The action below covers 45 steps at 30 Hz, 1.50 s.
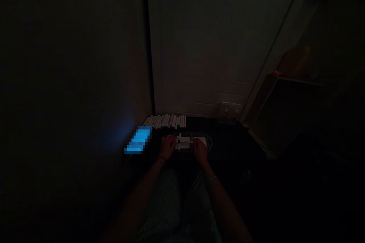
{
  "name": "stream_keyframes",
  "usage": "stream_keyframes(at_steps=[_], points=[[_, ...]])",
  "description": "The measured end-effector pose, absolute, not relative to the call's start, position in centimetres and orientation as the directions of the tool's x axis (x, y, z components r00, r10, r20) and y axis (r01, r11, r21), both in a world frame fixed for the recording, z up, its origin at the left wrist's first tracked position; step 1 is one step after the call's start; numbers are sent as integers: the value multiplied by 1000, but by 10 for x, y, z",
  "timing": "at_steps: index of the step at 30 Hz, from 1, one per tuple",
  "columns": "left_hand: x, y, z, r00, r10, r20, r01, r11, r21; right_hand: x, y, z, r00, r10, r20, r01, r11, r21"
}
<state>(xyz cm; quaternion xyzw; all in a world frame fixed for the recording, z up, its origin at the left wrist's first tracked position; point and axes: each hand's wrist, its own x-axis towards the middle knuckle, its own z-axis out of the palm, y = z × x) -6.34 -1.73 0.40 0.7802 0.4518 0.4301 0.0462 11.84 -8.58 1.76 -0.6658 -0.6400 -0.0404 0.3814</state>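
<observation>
Below frame centre, a white marker (187, 142) lies between left hand (168, 145) and right hand (200, 150). The right pinches one end; the left is curled, its hold unclear.

One head-worn view — looking forward and down

The scene is sunk in near darkness, with one bright source seen: a blue panel (138, 140), broken into coarse pixels, by which a bluish glow is cast on the wall (119, 127) beside it. Faint light is returned by the white markers (168, 121), while the left hand (168, 144) and right hand (200, 149) are shown dimly, their fine detail lost. The orange object (295, 60) is muted and blurred. The lower corners are swallowed by black, and the forearms (225, 197) are stretched toward the bottom edge.
</observation>
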Motion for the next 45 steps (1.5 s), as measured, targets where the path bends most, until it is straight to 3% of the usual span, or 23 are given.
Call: stream_keyframes(at_steps=[13,21,45], points=[[-64,-12,-1,229,752,619,655,-589,473,117,-89,22,179,822,540,857,140,-496],[-67,-8,0,121,805,581,598,-526,605,117,-87,22,217,820,530,854,103,-510],[-67,-10,0,177,784,595,619,-559,552,119,-86,19,193,859,475,899,40,-437]])
